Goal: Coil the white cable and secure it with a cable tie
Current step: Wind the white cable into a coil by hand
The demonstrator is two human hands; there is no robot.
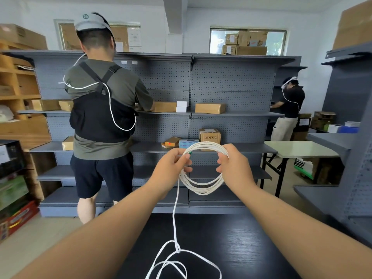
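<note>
Grey shelves (247, 115) with cardboard boxes (210, 108) behind white cable coil (201, 189)

A round green badge (85, 16) on the grey headband (94, 23) of the person standing at the left bears the number 28, though its 2nd digit is small and not certain. A cardboard box (210, 137) on the grey shelf (241, 148) carries 1 row of printed handling symbols; its white label is too small to read. The sheets on the back wall (134, 38) are too blurred to read.
</note>
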